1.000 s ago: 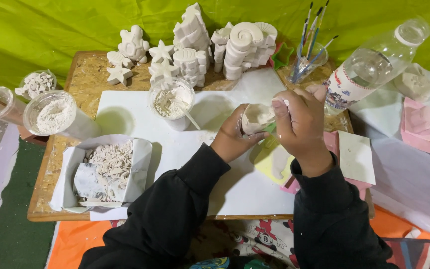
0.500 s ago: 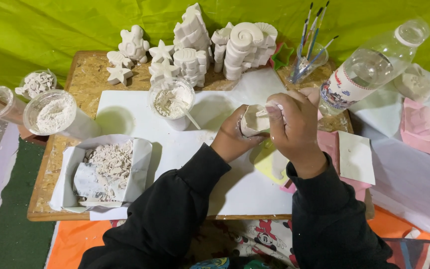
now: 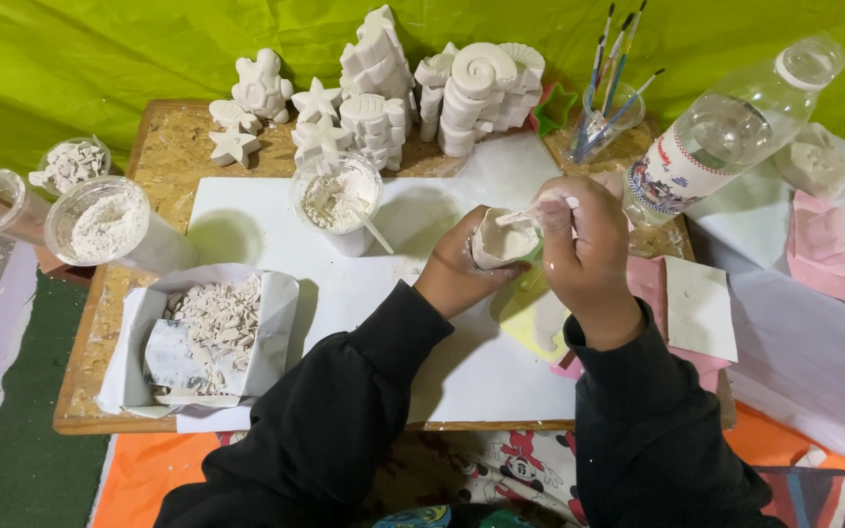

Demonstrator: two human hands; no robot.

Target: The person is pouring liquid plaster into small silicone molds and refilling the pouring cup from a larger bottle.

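- Two hands, seen from the head camera, meet above the white sheet (image 3: 422,332) that covers the middle of the wooden board (image 3: 163,161).
- The left hand (image 3: 462,269) is cupped around a small white cup (image 3: 499,240), fingers wrapped under and behind it, holding it tilted toward the right hand.
- The right hand (image 3: 579,249) is curled, its fingertips pinching a thin white stick (image 3: 530,210) whose end reaches into the cup's mouth; the cup holds pale material.
- The cup sits in the air just over the sheet's right part, between the two hands and touching both the left palm and the stick.
- Just beside the left hand, toward the far edge, stands a clear cup of white paste (image 3: 336,200) with a stirrer leaning out of it.
- At the near left, a paper-lined box (image 3: 202,337) holds broken white chips.
- Left of the board, a tub of white powder (image 3: 100,223) stands near two smaller containers.
- Along the far edge stand white plaster figures (image 3: 383,83): stars, a turtle, shell and tree shapes.
- Right of them, a jar of paintbrushes (image 3: 606,103) stands beside a tilted clear plastic bottle (image 3: 726,132).
- Under the right wrist lie a yellow mould (image 3: 530,318) and pink sheets (image 3: 652,284), with a white square slab (image 3: 698,308) just beside.
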